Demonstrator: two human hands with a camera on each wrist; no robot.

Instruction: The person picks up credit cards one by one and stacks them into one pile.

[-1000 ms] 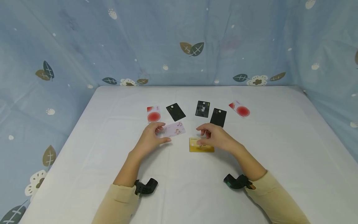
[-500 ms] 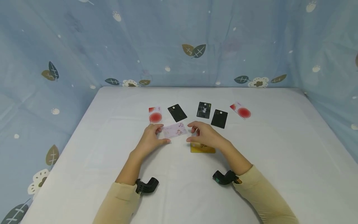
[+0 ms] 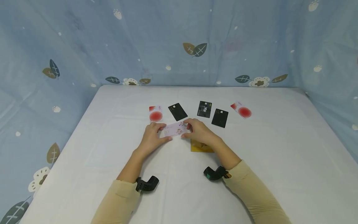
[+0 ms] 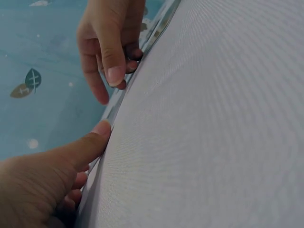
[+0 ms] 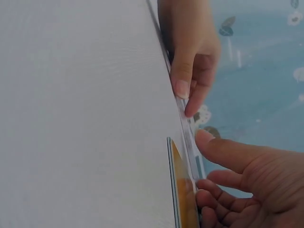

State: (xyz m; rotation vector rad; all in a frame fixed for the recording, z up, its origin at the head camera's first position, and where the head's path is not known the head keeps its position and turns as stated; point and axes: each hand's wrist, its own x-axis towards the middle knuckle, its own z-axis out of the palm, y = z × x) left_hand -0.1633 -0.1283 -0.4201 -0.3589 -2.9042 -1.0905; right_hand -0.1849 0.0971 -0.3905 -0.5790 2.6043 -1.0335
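Observation:
A pale pink card [image 3: 175, 129] with small flower prints lies on the white table between both hands. My left hand [image 3: 151, 137] holds its left end, index finger at the top corner and thumb by the lower edge. At the right end is my right hand [image 3: 199, 132], thumb and index finger spread beside the card's two long edges. In the right wrist view, its thumb is raised apart from the bent fingers. A yellow card [image 3: 199, 147] lies partly hidden beneath the right hand and wrist; its upright-looking edge also shows in the right wrist view.
Behind the hands lie a red-and-white card [image 3: 155, 114], a black card [image 3: 177, 112], a black VIP card [image 3: 204, 109], another black card [image 3: 220, 118] and a second red-and-white card [image 3: 241, 109]. A blue patterned curtain [image 3: 156, 37] borders the white table [image 3: 279, 149].
My right hand has moved left from over the yellow card to the pink card's right end. The left hand stays by the pink card's left end.

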